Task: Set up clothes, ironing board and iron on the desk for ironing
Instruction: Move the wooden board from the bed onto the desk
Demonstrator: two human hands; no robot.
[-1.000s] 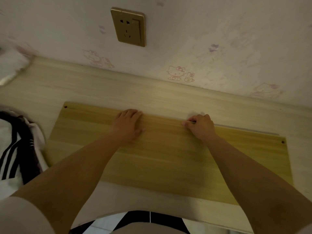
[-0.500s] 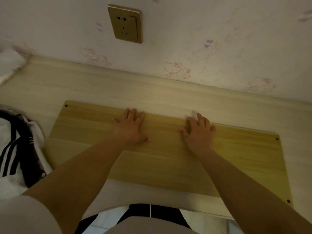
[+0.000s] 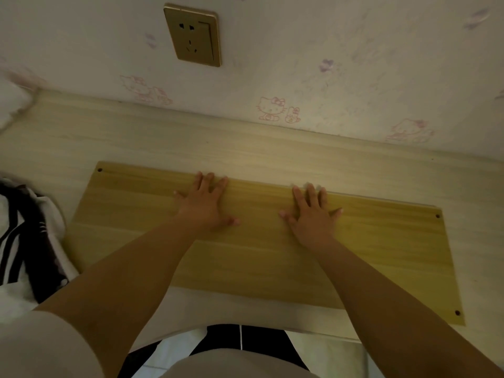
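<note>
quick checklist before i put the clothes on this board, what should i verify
1. Board lying flat on the desk: ok.
2. Left hand and right hand flat on the board, holding nothing: ok.
3. Board fully supported: not ok, its near edge seems to overhang the desk front.
4. Striped clothes within reach at the left: ok.
5. Wall socket free, nothing plugged in: ok.
6. Iron nearby: cannot tell, none in view.
</note>
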